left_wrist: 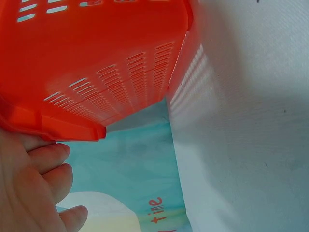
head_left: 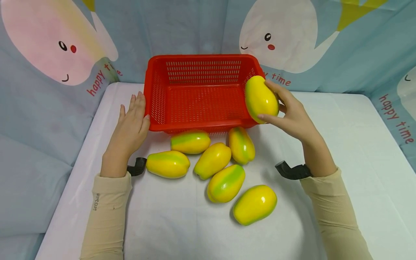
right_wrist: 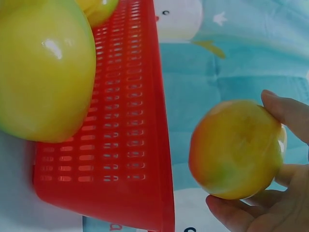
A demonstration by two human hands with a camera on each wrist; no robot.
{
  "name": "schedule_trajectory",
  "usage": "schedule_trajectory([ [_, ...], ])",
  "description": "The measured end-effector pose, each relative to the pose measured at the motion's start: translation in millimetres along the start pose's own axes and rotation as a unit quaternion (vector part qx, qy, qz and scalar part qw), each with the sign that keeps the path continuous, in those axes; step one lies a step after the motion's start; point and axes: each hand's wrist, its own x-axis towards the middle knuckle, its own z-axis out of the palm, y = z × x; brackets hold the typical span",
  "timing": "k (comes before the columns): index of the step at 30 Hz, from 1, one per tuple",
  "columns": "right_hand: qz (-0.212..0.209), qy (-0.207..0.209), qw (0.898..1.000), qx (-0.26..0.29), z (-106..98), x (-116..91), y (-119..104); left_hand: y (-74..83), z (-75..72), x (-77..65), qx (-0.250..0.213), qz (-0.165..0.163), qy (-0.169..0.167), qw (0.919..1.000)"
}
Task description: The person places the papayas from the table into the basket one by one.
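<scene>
My right hand grips a yellow-green papaya between thumb and fingers, over the right end of the red plastic basket. In the right wrist view, the held papaya is beside the basket's rim, its end tinged orange-red. At the basket's left end, my left hand lies with fingers extended along the outer side of the rim. The left wrist view has its fingertips right at the rim. Nothing lies on the basket's visible floor.
Several more papayas lie on the white-covered table before the basket, among them one papaya near its front wall and another papaya closest to me. A blue printed cloth hangs behind the basket.
</scene>
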Motion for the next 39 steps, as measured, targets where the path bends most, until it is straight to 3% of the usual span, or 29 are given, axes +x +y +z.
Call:
schedule_trajectory([
  [10,0.001,-0.001,1.0,0.004,1.7,9.4,5.2,-0.9,-0.7,-0.1,-0.003,0.005,0.004,1.0],
  [25,0.068,-0.01,0.998,0.015,5.7,18.6,19.8,-3.5,6.1,-3.4,-0.009,0.018,0.01,0.9997],
  [39,0.078,-0.035,0.996,-0.028,9.7,34.4,31.0,-3.2,2.9,-2.2,0.001,0.025,0.019,0.9995],
])
